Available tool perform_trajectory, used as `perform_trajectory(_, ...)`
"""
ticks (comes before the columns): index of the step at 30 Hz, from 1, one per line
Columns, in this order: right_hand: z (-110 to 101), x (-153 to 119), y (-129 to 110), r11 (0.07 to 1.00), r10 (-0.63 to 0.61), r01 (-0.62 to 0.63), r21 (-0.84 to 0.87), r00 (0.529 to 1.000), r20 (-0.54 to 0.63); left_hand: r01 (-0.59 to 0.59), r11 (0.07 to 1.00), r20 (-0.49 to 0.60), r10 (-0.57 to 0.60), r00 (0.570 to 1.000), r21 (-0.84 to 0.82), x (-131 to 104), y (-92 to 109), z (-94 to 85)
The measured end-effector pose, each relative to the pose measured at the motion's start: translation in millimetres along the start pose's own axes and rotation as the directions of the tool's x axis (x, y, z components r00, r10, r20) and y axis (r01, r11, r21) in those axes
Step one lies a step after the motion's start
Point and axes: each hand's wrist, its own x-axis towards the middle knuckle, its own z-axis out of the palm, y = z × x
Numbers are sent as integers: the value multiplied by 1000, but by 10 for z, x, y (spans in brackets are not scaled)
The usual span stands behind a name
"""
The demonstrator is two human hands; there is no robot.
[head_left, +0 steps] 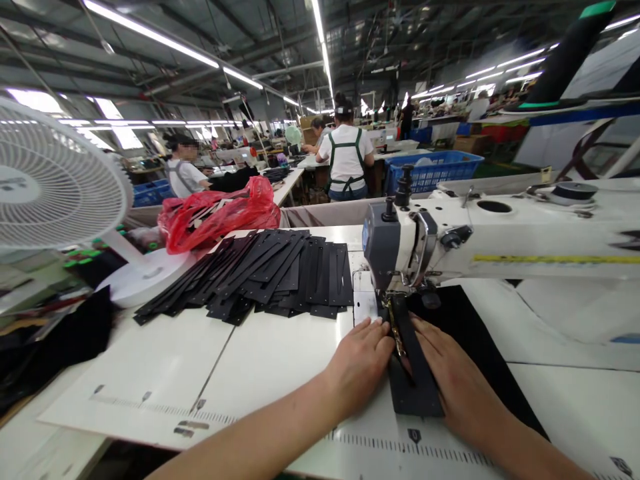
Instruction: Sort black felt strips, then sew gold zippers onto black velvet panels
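A black slotted strip (414,387) lies under the sewing machine's head (395,247), its far end at the presser foot. Gold-coloured metal, which looks like zipper teeth (396,330), shows along its slot. My left hand (363,363) rests on the left side of the strip, fingertips close to the presser foot and fingers laid flat. Along the right edge my right hand (447,373) lies flat with fingers stretched forward. Beneath that hand a larger black panel (480,340) spreads over the white table (280,373).
Many black slotted pieces (280,273) are heaped left of the machine. Behind them sits a red plastic bag (220,213). A white fan (145,267) stands at the left. Beyond the table are a blue crate (435,170) and a person in an apron (346,157).
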Motion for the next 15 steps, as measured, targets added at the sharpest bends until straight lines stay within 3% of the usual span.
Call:
perform_trajectory(4, 35, -1, -7, 997, -53, 54, -55, 998, 17, -14, 1000, -27, 14, 1000, 7, -6, 5, 2)
perform_trajectory(15, 61, 105, 69, 999, -31, 32, -43, 999, 17, -3, 1000, -12, 3, 1000, 15, 83, -91, 53)
